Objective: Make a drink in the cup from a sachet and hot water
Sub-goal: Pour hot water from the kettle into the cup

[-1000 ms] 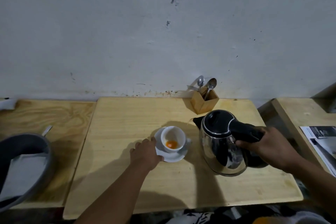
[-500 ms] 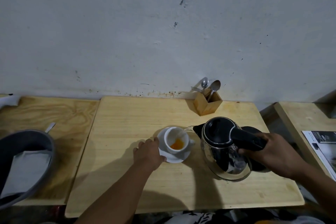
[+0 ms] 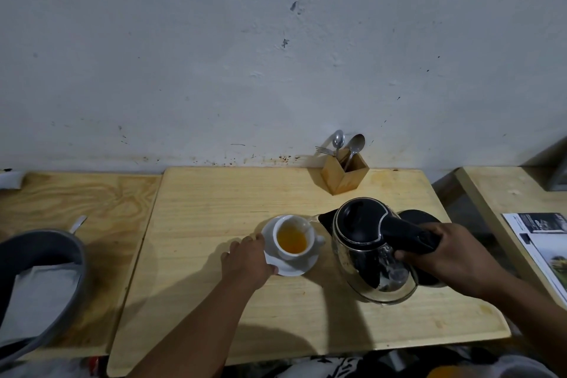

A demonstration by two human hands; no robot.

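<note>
- Two hands are working: my right hand is gripping the kettle handle, tilting water into the cup.
- My left hand is pinching the saucer rim, steadying it.
- Next, I judge, I'm levelling the kettle before overflow.

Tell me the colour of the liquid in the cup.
Orange-yellow liquid, inside the white cup; seen best in the head view.

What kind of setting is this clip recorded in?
Probably a plain home kitchen corner or pantry: an electric kettle pouring into a cup on a wooden table, a cutlery holder against a bare scuffed wall.
</note>
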